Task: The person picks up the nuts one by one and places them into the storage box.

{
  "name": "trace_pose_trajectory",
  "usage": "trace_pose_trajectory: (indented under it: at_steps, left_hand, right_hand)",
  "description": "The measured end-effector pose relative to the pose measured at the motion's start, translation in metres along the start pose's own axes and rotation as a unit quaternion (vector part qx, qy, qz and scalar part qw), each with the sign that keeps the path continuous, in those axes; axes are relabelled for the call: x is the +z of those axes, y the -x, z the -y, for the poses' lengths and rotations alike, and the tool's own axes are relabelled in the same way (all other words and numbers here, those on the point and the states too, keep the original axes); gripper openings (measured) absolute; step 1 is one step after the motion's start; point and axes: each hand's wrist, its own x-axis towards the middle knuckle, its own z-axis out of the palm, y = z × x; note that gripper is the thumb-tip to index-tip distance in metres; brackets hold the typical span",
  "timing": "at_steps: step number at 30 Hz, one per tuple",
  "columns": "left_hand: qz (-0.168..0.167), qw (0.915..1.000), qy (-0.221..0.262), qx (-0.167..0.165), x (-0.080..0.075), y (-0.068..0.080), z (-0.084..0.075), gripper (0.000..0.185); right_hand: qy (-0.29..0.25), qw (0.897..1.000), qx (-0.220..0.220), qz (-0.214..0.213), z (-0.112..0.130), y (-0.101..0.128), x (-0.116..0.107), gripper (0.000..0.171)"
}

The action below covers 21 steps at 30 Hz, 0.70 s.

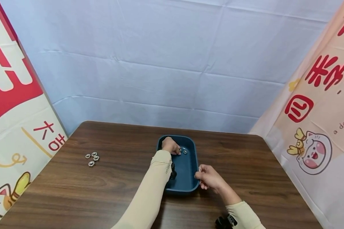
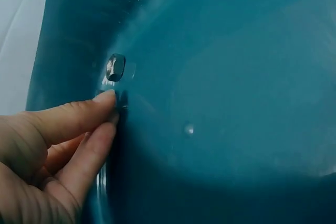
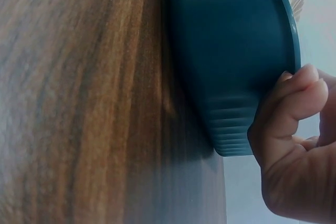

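A dark blue rectangular plastic bin [image 1: 184, 187] stands on the wooden table. My left hand [image 1: 170, 145] reaches down into its far end. In the left wrist view, the left thumb and fingers [image 2: 89, 116] pinch together at a small metal nut, mostly hidden by the fingertips. A hex nut [image 2: 115, 67] sits in the bin just beyond those fingertips; the head view shows this silvery nut [image 1: 185, 152] to the right of the hand. My right hand [image 1: 210, 178] grips the bin's right rim near its front corner, fingers curled at the edge [image 3: 296, 51].
Several metal nuts [image 1: 91, 163] lie in a loose group on the left part of the table [image 1: 126, 178]. A pale cloth [image 1: 160, 79] hangs behind the table, with printed banners [image 1: 306, 133] at either side.
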Motion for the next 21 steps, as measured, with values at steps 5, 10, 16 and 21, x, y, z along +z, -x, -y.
trace_pose_trajectory:
  at_steps: [5, 10, 16, 21]
  left_hand:
    - [-0.018, 0.9991, -0.026, 0.028, 0.000, 0.005, -0.001, 0.012]
    - [0.003, 0.9993, -0.013, 0.034, -0.003, 0.008, 0.000, 0.023]
    - [0.016, 0.9988, -0.020, 0.042, -0.006, 0.015, -0.003, 0.032]
    - [0.045, 0.9834, -0.139, 0.107, -0.009, 0.030, -0.017, 0.027]
  right_hand:
    - [0.003, 1.000, 0.000, -0.003, 0.000, 0.000, 0.001, 0.014]
    - [0.000, 1.000, 0.004, -0.001, -0.001, -0.001, 0.001, 0.014]
    - [0.006, 1.000, 0.002, 0.000, -0.001, -0.001, 0.000, 0.013]
    - [0.008, 1.000, 0.003, -0.001, -0.002, -0.001, -0.001, 0.014]
